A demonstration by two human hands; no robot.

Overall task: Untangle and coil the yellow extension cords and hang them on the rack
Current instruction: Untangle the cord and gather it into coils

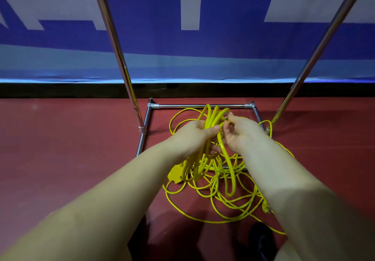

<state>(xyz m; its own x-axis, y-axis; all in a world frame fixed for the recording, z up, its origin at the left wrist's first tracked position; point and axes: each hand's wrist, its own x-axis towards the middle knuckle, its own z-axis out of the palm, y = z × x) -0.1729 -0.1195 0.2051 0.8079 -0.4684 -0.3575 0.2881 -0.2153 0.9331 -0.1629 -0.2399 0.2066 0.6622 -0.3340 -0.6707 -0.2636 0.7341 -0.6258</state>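
STEP: coiling | left hand (193, 137) grips gathered cord loops (213, 116) | right hand (240, 131) pinches a strand | NEXT: you feed slack from floor tangle (219, 197).

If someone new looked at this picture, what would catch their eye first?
The bright yellow cord tangle sprawls on the red floor at centre, inside the base of the chrome rack. Just above it, the left hand grips a bundle of loops while the right hand pinches a strand beside it. Behind hangs a blue-and-white banner.
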